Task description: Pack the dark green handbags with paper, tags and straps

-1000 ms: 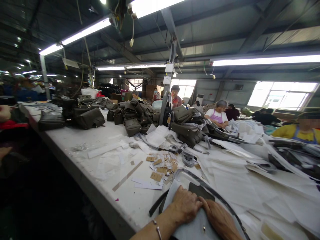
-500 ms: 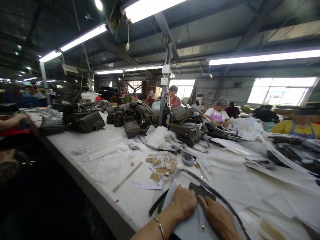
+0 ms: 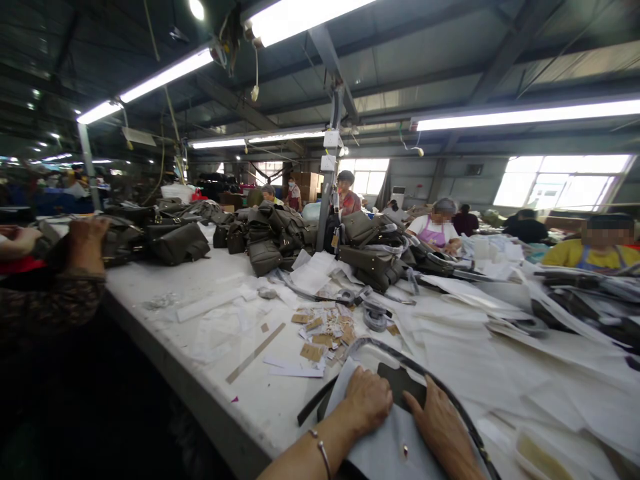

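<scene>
A dark olive handbag (image 3: pixel 397 381) lies at the near edge of the table, partly covered by a pale wrapping sheet (image 3: pixel 383 443) with a small gold stud showing through. Its strap (image 3: pixel 425 368), wrapped in clear plastic, arches round the far and right sides. My left hand (image 3: pixel 367 399) is closed, fingers curled over the bag's upper left part; the fingertips are hidden. With thumb apart and fingers stretched, my right hand (image 3: pixel 443 421) rests along the right side of the bag's dark panel. A bracelet circles my left wrist.
Brown paper tags (image 3: pixel 315 352) with strings lie in a pile beyond the bag. Rolled straps (image 3: pixel 375 317), white sheets (image 3: pixel 465 340) and heaped dark bags (image 3: pixel 280 233) cover much of the table (image 3: pixel 200 390). At far left, a co-worker's hand (image 3: pixel 90 233) is by a bag.
My right hand has shifted slightly up, its fingers now stretched out more over the bag's dark panel. My left hand stays nearly still. A co-worker's arm at left has risen onto the table.
</scene>
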Demonstrator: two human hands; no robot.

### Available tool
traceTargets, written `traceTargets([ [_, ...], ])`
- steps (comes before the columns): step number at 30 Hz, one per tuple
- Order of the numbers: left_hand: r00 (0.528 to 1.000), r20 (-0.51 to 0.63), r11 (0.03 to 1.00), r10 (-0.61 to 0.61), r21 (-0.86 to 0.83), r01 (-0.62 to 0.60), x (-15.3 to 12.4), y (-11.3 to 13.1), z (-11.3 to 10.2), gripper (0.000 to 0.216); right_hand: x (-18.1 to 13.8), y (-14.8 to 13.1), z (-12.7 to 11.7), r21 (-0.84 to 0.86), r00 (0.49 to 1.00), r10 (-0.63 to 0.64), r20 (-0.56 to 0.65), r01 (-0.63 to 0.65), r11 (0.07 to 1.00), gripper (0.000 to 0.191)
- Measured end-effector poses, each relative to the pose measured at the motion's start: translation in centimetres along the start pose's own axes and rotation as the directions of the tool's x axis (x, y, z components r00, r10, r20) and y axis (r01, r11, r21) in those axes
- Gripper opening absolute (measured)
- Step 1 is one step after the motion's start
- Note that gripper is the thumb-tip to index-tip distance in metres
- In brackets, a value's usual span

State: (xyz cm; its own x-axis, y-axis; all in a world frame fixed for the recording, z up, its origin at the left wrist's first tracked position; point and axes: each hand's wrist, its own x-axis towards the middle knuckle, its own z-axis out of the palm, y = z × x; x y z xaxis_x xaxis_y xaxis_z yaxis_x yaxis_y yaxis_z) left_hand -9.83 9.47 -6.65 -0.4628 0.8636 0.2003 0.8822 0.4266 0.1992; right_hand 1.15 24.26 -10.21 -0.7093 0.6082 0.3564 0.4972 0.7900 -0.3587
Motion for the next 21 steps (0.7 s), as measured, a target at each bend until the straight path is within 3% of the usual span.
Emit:
traceTargets([
  [3, 1.0, -0.012, 0.999, -0.024, -0.029, 0.024, -0.1, 0.0, -0.2, 0.027, 0.5, 0.8, 0.4, 0.199, 0.999, 0.051, 0.0, -0.05, 0.979, 0.07],
  [6, 0.998, -0.028, 0.997, -0.055, -0.055, 0.053, -0.3, 0.2, -0.4, 0.027, 0.8, 0.9, -0.6, 0.411, 0.989, 0.141, 0.045, -0.147, 0.899, 0.08],
  [9, 0.997, -0.033, 0.995, -0.075, -0.074, 0.072, -0.5, 0.4, -0.9, 0.027, 0.6, 0.0, -2.4, 0.541, 0.979, 0.186, 0.084, -0.201, 0.816, 0.075],
  [16, 0.996, -0.025, 0.987, -0.091, -0.133, 0.087, -0.7, 0.5, -1.9, 0.021, -0.4, -2.3, -5.4, 0.601, 0.996, 0.082, 0.024, -0.08, 0.795, 0.04],
  [19, 0.994, -0.039, 0.981, -0.104, -0.168, 0.096, -0.6, 0.3, -2.0, 0.028, -0.5, -2.5, -5.6, 0.605, 0.999, 0.045, 0.011, -0.043, 0.795, 0.04],
  [21, 0.993, -0.054, 0.977, -0.105, -0.191, 0.093, -0.6, 0.3, -2.0, 0.036, -0.5, -2.5, -5.7, 0.6, 0.999, 0.032, 0.007, -0.029, 0.8, 0.055],
])
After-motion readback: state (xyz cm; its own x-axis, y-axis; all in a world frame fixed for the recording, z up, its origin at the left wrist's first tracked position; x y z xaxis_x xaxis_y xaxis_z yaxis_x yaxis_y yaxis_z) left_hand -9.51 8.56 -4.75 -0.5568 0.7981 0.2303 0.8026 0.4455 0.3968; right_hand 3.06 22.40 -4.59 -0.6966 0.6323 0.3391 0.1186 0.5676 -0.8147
